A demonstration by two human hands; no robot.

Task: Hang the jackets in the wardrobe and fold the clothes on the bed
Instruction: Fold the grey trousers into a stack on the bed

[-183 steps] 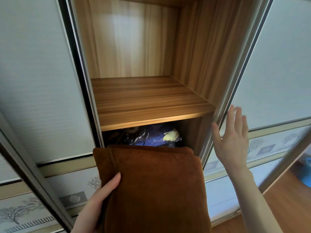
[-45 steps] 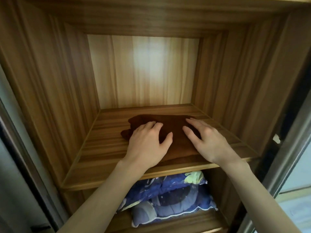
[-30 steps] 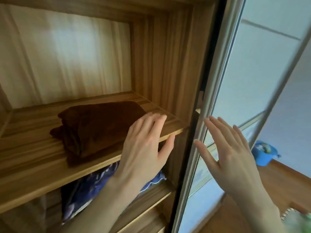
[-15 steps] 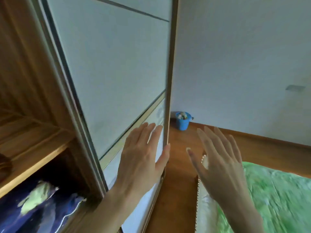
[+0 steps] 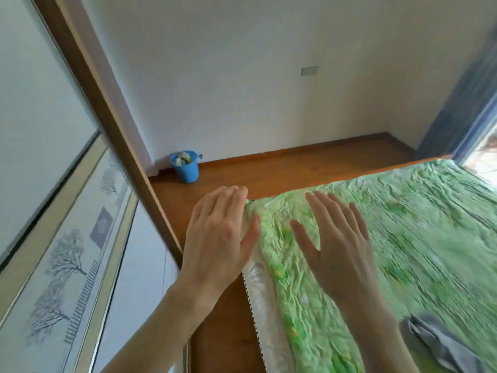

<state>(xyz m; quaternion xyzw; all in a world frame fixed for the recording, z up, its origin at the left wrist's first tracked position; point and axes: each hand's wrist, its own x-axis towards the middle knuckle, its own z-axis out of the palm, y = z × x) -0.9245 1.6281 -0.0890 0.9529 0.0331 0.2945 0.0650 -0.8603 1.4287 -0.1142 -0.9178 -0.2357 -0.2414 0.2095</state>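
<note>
**Empty hands over the bed, next garment low at the right**

I see the bed with the crumpled green cover (image 5: 403, 238), the white sliding wardrobe door with tree prints (image 5: 53, 211), then my left hand (image 5: 217, 243) and right hand (image 5: 336, 249), both spread flat and holding nothing. A grey garment (image 5: 441, 343) lies on the bed at the lower right corner. The view is blurred, so I judge a reach could miss the cloth. No writing is readable.

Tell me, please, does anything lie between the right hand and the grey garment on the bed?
Nothing visible does: only bare green bedspread separates the open right hand from the grey garment.
</note>
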